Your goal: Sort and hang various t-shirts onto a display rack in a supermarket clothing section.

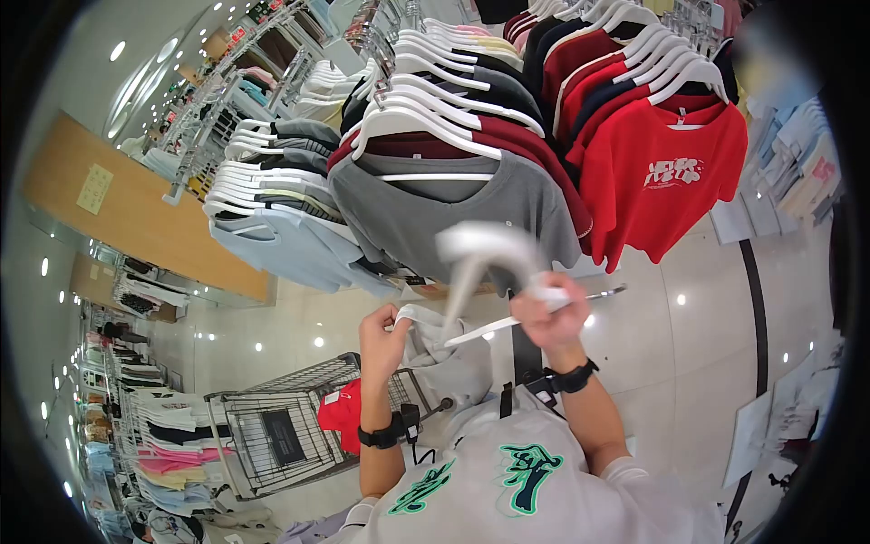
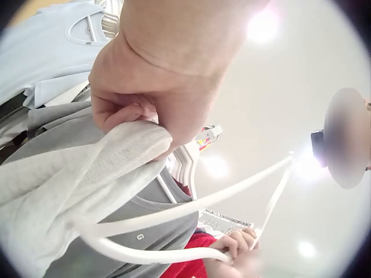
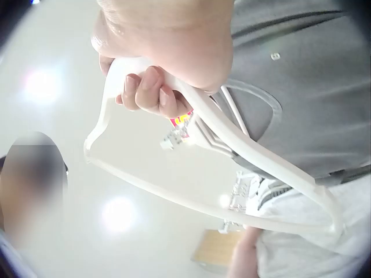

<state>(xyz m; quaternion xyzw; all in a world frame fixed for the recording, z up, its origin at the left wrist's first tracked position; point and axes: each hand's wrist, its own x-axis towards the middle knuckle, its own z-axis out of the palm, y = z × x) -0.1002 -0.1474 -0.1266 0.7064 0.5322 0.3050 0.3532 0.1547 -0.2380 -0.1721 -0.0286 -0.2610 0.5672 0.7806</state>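
Observation:
My left hand [image 1: 382, 340] pinches the edge of a light grey garment [image 2: 110, 165], which hangs in loose folds below the fingers. In my right hand [image 1: 550, 313] is a white clothes hanger [image 3: 255, 147], its fingers curled round the upper part. Motion blurs the hanger in the head view. One end of it overlaps the garment in both wrist views; the other end points away from the cloth. Just beyond both hands, a dark grey T-shirt [image 1: 435, 213] hangs at the front of a rack.
Beside the grey T-shirt hangs a red T-shirt [image 1: 666, 181]. Light blue shirts [image 1: 281, 249] hang to the left. A wire shopping cart [image 1: 272, 435] stands at the lower left, with a red cloth item [image 1: 342, 412] at its side near my left forearm. A wooden panel [image 1: 136, 213] stands farther left.

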